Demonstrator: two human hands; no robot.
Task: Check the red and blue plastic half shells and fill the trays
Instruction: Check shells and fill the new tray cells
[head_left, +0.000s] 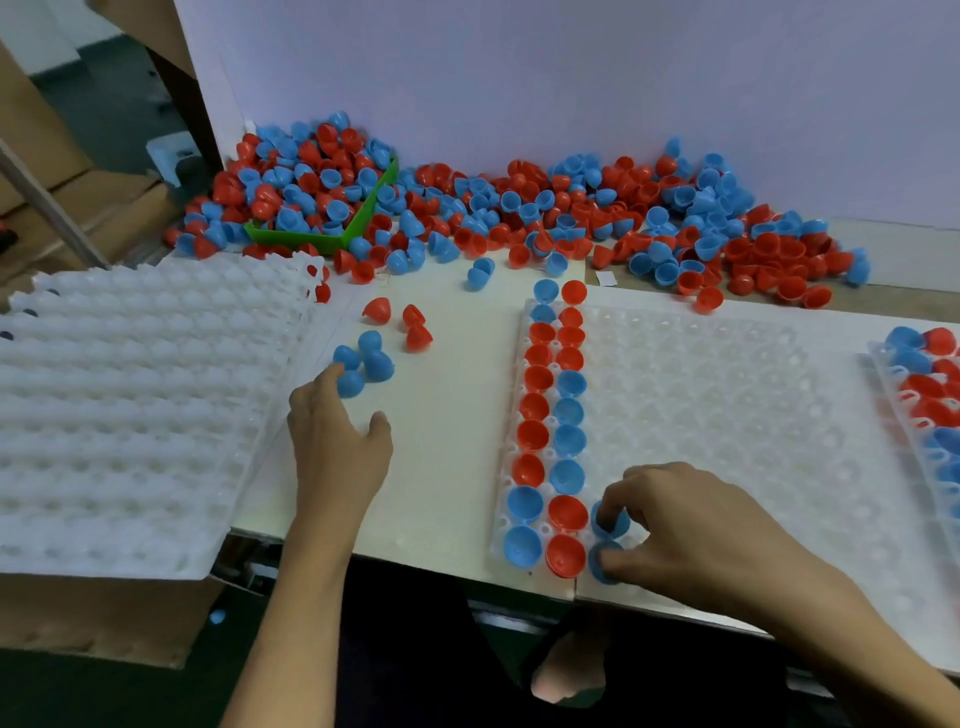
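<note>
The right hand (691, 525) is pinching a blue half shell (610, 521) into the clear tray (727, 395) at five o'clock, while the left hand (337, 431), fingers loose, is reaching for loose blue shells (363, 361) at ten o'clock, and a hurried press is risking a tilted, unseated shell.

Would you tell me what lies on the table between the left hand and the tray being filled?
In the head view, only bare white table surface lies between the left hand and the tray; no shells sit in that stretch.
</note>
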